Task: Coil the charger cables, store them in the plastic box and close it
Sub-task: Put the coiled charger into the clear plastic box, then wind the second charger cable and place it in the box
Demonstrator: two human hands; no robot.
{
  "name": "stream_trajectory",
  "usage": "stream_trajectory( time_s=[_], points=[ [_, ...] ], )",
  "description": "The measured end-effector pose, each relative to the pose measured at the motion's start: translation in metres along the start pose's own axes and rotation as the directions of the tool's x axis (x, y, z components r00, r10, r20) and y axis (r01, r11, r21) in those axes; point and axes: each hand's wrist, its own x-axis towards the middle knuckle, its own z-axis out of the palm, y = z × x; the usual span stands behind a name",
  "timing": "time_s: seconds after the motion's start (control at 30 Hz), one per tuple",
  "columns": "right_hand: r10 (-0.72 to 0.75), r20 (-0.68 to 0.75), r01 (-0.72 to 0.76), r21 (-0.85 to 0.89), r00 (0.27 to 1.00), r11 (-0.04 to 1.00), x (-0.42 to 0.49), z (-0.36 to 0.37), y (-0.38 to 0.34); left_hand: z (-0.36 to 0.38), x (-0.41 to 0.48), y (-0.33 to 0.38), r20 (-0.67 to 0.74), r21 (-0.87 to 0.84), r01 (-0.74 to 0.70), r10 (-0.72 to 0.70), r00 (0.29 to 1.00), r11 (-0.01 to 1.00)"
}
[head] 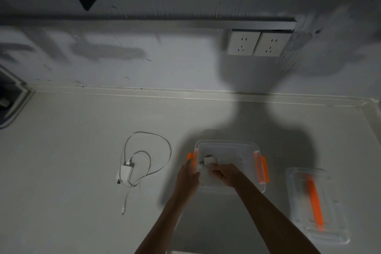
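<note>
A clear plastic box point(243, 148) with orange side clips stands open on the floor. Inside its left part lies a coiled charger point(207, 160) with a white plug. My right hand point(223, 174) reaches into the box right beside that charger; whether it still holds it is unclear. My left hand point(188, 175) grips the box's left wall at the orange clip. A second white charger point(127, 171) lies on the floor to the left, its cable point(165, 150) spread in loose loops. The clear lid point(317, 204) with an orange handle lies to the right of the box.
The floor point(72, 161) is pale grey and meets a wall point(144, 64) at a skirting line. Two white wall sockets point(257, 43) sit above the box. A dark object point(8, 97) is at the left edge. My shadow falls over the box area.
</note>
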Motion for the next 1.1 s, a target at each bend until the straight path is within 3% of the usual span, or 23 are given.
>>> stream_trajectory(
  time_s=[0.07,0.13,0.2,0.23,0.27,0.3,0.4,0.47,0.57,0.63,0.73,0.8,0.9,1.0,1.03,1.1],
  points=[
    [0.028,-0.024,-0.031,-0.157,0.999,0.987,-0.016,-0.005,-0.012,-0.009,-0.004,-0.006,-0.035,-0.028,0.032,-0.033,0.999,0.999],
    [-0.177,-0.148,0.083,-0.492,0.973,0.867,-0.040,-0.004,-0.022,-0.033,-0.010,-0.020,-0.144,-0.008,0.124,-0.124,0.982,0.992],
    [-0.475,-0.309,0.205,-0.620,0.824,0.758,-0.074,0.014,-0.029,-0.062,-0.016,-0.039,-0.263,-0.008,0.169,-0.166,0.950,0.985],
    [-0.613,-0.380,0.265,-0.657,0.693,0.706,-0.090,0.029,-0.034,-0.077,-0.018,-0.051,-0.324,0.002,0.191,-0.180,0.929,0.982],
    [-0.712,-0.369,0.320,-0.705,0.597,0.634,-0.102,0.049,-0.035,-0.093,-0.019,-0.070,-0.371,0.010,0.223,-0.203,0.906,0.975],
    [-0.768,-0.325,0.353,-0.744,0.552,0.568,-0.113,0.071,-0.034,-0.107,-0.019,-0.089,-0.404,0.021,0.244,-0.214,0.889,0.970],
    [-0.805,-0.143,0.402,-0.808,0.576,0.431,-0.123,0.151,-0.023,-0.150,-0.009,-0.149,-0.414,0.122,0.278,-0.206,0.887,0.953],
    [-0.737,-0.024,0.394,-0.833,0.675,0.388,-0.107,0.191,-0.008,-0.156,0.004,-0.176,-0.318,0.238,0.331,-0.249,0.915,0.913],
    [-0.522,0.071,0.335,-0.838,0.850,0.431,-0.074,0.240,0.024,-0.153,0.019,-0.206,-0.137,0.417,0.290,-0.256,0.957,0.861],
    [-0.427,0.057,0.284,-0.824,0.903,0.491,-0.061,0.263,0.044,-0.150,0.029,-0.223,-0.080,0.509,0.215,-0.203,0.976,0.834],
    [-0.451,0.007,0.296,-0.764,0.893,0.574,-0.059,0.282,0.067,-0.151,0.039,-0.231,-0.069,0.560,0.138,-0.119,0.990,0.817],
    [-0.490,-0.008,0.321,-0.746,0.872,0.583,-0.062,0.287,0.072,-0.164,0.038,-0.219,0.023,0.534,0.104,-0.137,0.990,0.839],
    [-0.553,0.074,0.415,-0.745,0.830,0.522,-0.069,0.286,0.064,-0.196,0.032,-0.189,0.099,0.215,0.192,-0.217,0.971,0.958],
    [-0.634,0.250,0.546,-0.771,0.732,0.327,-0.082,0.279,0.039,-0.218,0.017,-0.165,0.139,-0.036,0.106,-0.100,0.985,0.994],
    [-0.647,0.278,0.580,-0.753,0.710,0.312,-0.088,0.276,0.027,-0.228,0.009,-0.154,0.134,-0.122,0.067,-0.050,0.990,0.990],
    [-0.655,0.290,0.643,-0.656,0.698,0.395,-0.112,0.271,-0.005,-0.251,-0.003,-0.131,0.108,-0.205,-0.015,0.037,0.994,0.979]
  ],
)
